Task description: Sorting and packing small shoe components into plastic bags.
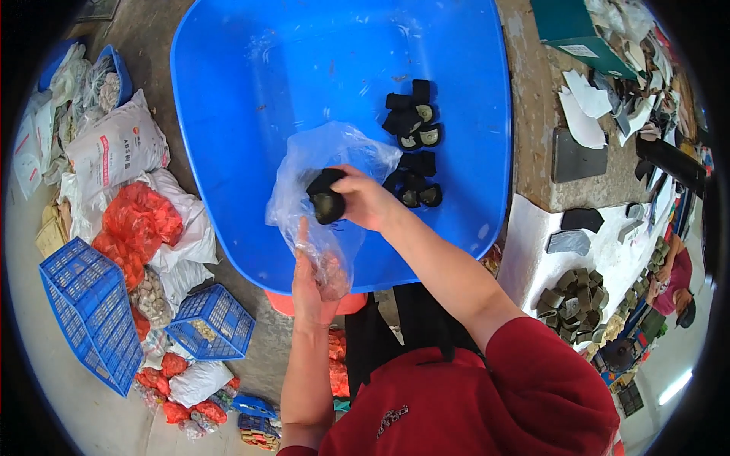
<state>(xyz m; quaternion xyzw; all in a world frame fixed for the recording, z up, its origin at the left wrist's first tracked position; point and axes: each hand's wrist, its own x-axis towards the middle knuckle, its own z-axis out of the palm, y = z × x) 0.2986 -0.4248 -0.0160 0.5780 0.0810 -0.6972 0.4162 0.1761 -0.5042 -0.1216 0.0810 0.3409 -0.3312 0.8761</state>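
Bright even daylight, soft shadows, sharp centre — fisheye-bent, dark-vignetted edges

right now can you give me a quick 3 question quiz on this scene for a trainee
1. True or false: the right hand holds a black piece at the mouth of the clear plastic bag.
2. Which hand grips the bag from below? A) left hand B) right hand C) neither
3. Fill in: the other loose black pieces lie inside the big ____ tub.

Key
1. True
2. A: the left hand's fingers pinch the bag's lower part.
3. Blue
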